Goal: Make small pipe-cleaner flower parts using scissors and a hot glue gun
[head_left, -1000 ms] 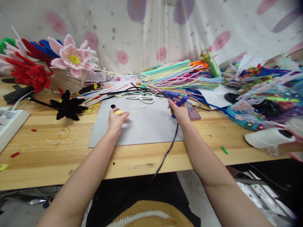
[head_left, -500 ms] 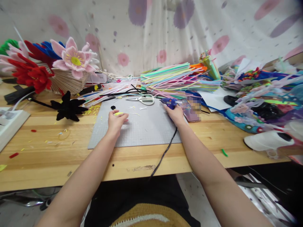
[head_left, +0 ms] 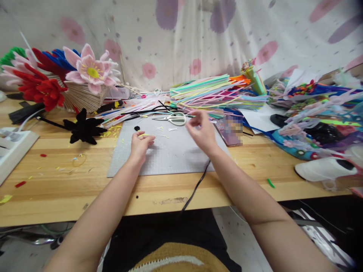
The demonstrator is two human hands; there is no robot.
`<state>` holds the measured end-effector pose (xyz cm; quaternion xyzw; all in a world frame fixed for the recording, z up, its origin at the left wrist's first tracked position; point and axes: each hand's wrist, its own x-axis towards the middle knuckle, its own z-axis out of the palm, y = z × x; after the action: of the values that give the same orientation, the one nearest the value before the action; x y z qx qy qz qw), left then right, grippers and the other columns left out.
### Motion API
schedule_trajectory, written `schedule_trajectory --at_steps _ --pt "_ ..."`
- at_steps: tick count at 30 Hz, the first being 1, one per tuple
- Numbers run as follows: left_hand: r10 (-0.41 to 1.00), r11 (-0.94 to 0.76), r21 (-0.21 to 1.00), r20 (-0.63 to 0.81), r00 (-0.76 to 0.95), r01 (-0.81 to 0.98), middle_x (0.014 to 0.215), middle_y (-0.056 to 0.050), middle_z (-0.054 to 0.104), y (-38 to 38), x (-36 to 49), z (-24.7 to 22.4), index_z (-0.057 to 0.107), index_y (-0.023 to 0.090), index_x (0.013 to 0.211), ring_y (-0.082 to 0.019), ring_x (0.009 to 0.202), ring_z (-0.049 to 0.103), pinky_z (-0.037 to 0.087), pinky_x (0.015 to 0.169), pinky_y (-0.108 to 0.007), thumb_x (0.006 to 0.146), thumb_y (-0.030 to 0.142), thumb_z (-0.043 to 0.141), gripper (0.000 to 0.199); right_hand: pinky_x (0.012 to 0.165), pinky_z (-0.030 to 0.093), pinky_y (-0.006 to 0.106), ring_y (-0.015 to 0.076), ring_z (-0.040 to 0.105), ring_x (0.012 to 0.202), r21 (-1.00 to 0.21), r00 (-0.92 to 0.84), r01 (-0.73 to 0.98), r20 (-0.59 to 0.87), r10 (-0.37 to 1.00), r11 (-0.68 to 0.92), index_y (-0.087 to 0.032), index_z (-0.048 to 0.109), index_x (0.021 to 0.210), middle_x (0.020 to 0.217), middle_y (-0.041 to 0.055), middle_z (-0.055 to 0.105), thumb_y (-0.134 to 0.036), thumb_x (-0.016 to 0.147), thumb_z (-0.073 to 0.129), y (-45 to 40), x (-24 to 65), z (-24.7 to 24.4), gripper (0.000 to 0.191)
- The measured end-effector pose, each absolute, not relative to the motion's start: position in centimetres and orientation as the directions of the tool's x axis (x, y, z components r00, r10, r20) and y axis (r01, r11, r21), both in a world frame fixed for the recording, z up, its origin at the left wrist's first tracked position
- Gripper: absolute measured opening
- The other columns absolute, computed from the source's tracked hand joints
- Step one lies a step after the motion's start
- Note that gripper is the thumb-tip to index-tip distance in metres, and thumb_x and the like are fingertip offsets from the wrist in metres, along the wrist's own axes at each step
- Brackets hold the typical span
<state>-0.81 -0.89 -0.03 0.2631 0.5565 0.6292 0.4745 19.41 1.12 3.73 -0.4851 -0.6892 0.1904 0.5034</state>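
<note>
Cord (head_left: 198, 184) crossing the worktop (head_left: 70, 189) to your right wrist could snag if that forearm swings, and a careless brush might scatter the thin white strips (head_left: 163, 136) on the cutting mat (head_left: 170, 160). Your left hand (head_left: 139, 146) has a narrow grip around a yellow piece (head_left: 145, 135) above the mat's left side; your right hand's (head_left: 202, 132) grip is half-curled, its contents unclear. Scissors (head_left: 178, 119), phone (head_left: 225, 133) and heaped pipe cleaners (head_left: 204, 88) crowd the far side.

The gridded grey mat (head_left: 170, 160) is laid on the pale wooden tabletop (head_left: 68, 196). White-handled metal scissors (head_left: 170, 119) are set on its back part, with multicoloured fuzzy stems (head_left: 202, 87) heaped behind.
</note>
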Motion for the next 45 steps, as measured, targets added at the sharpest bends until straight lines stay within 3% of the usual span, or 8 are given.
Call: schedule_trajectory --at_steps 3,6,12,15,18,23,31,45 --pt "0.898 0.064 0.946 -0.195 -0.396 -0.319 0.062 0.007 0.056 -0.9 -0.9 -0.1 0.039 0.019 0.087 -0.009 0.059 0.057 0.046 0.065 -0.026 0.047 0.009 0.069 0.051 0.069 0.047 0.03 0.0125 0.058 0.068 -0.862 -0.276 0.361 0.265 0.924 0.355 -0.022 0.043 0.094 0.072 -0.0033 0.06 -0.021 0.068 0.06 1.7 15.9 2.0 0.031" --pt "0.905 0.059 0.95 -0.18 -0.385 -0.306 0.059 0.008 0.056 -0.9 -1.0 -0.2 0.039 0.019 0.088 -0.01 0.056 0.056 0.044 0.064 -0.026 0.045 0.011 0.07 0.053 0.067 0.047 0.027 0.0114 0.059 0.067 -0.918 -0.394 0.27 0.168 0.904 0.289 -0.022 0.041 0.095 0.075 -0.0035 0.061 -0.021 0.064 0.065 2.3 13.4 0.5 0.038" --pt "0.922 0.052 0.971 -0.137 -0.363 -0.234 0.054 0.009 0.055 -1.2 -0.8 -0.2 0.041 0.018 0.09 -0.009 0.052 0.054 0.042 0.061 -0.024 0.046 0.014 0.071 0.053 0.07 0.045 0.027 0.0111 0.061 0.069 -0.892 -0.365 0.331 0.179 0.914 0.307 -0.022 0.044 0.092 0.072 -0.0047 0.064 -0.014 0.066 0.062 2.2 11.9 0.2 0.032" --pt "0.932 0.052 0.979 -0.118 -0.343 -0.196 0.063 0.006 0.059 -1.4 -0.6 -0.1 0.04 0.018 0.099 -0.01 0.057 0.057 0.045 0.061 -0.025 0.049 0.019 0.073 0.059 0.07 0.045 0.027 0.0113 0.062 0.068 -0.906 -0.312 0.337 0.151 0.938 0.258 -0.022 0.044 0.085 0.069 -0.0055 0.063 -0.014 0.065 0.063 2.2 12.0 0.2 0.029" --pt "0.921 0.041 0.976 -0.12 -0.37 -0.213 0.077 0.002 0.061 -1.4 -0.5 0.1 0.037 0.021 0.102 -0.012 0.067 0.061 0.049 0.062 -0.027 0.054 0.021 0.073 0.061 0.066 0.045 0.026 0.0104 0.06 0.063 -0.969 -0.276 0.228 0.03 0.961 0.095 -0.021 0.042 0.081 0.064 -0.0072 0.062 -0.015 0.062 0.066 2.5 12.4 0.1 0.032" --pt "0.906 -0.048 0.978 -0.044 -0.421 -0.204 0.08 0.003 0.055 -1.2 -0.7 0.0 0.038 0.021 0.098 -0.011 0.068 0.061 0.05 0.063 -0.026 0.058 0.019 0.07 0.051 0.061 0.044 0.023 0.0082 0.058 0.057 -0.986 -0.322 -0.001 -0.16 0.933 -0.169 -0.02 0.04 0.077 0.061 -0.0067 0.062 -0.013 0.055 0.071 2.6 13.0 0.2 0.038" --pt "0.933 -0.103 0.983 0.042 -0.358 -0.154 0.084 0.004 0.054 -1.6 -0.2 -0.4 0.037 0.022 0.101 -0.01 0.066 0.062 0.049 0.069 -0.027 0.051 0.015 0.075 0.063 0.061 0.042 0.021 0.0083 0.059 0.057 -0.969 -0.4 -0.098 -0.172 0.9 -0.229 -0.02 0.041 0.081 0.059 -0.0069 0.062 -0.014 0.054 0.071 2.3 12.8 0.2 0.041" --pt "0.909 -0.058 0.986 -0.012 -0.417 -0.154 0.08 0.006 0.051 -1.5 -0.3 -0.1 0.039 0.022 0.099 -0.006 0.054 0.058 0.049 0.061 -0.024 0.048 0.011 0.074 0.063 0.062 0.042 0.023 0.0091 0.059 0.058 -0.98 -0.426 -0.041 -0.16 0.891 -0.195 -0.02 0.042 0.081 0.059 -0.0074 0.062 -0.015 0.056 0.07 2.0 12.6 0.2 0.038"
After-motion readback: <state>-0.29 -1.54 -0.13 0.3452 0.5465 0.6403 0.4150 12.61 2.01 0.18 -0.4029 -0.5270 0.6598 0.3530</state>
